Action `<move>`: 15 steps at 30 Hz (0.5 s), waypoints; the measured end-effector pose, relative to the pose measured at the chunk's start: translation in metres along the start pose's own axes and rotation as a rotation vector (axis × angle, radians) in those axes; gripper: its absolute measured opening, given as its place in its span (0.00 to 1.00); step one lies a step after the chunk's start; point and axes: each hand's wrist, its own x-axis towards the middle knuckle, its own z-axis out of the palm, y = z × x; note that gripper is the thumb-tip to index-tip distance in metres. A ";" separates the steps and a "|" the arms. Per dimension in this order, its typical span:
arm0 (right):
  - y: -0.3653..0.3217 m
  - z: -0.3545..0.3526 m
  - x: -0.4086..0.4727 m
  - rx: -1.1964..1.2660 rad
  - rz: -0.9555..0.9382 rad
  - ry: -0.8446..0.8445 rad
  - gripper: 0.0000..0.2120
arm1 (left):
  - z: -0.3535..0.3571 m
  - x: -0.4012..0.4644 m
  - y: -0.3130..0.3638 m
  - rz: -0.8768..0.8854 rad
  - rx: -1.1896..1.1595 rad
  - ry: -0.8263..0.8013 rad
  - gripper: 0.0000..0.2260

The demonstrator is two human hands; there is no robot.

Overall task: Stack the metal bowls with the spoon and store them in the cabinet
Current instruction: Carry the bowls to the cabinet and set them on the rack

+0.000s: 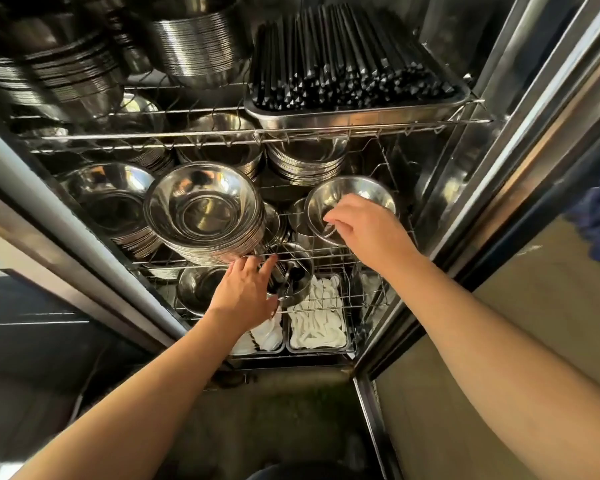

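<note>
On the middle wire shelf (326, 252) of the cabinet, a small shiny steel bowl (352, 195) is held tilted by the right hand (368, 230), grip closed on its near rim; the left hand (246, 289), loosely open, touches a lower bowl

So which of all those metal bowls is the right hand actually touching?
The small single bowl at the middle shelf's right end; the right hand reaches into it. The other bowls sit in stacks.
</note>
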 end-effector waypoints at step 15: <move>-0.048 0.038 -0.106 0.269 0.020 0.113 0.12 | -0.024 0.008 0.008 -0.041 -0.098 -0.133 0.33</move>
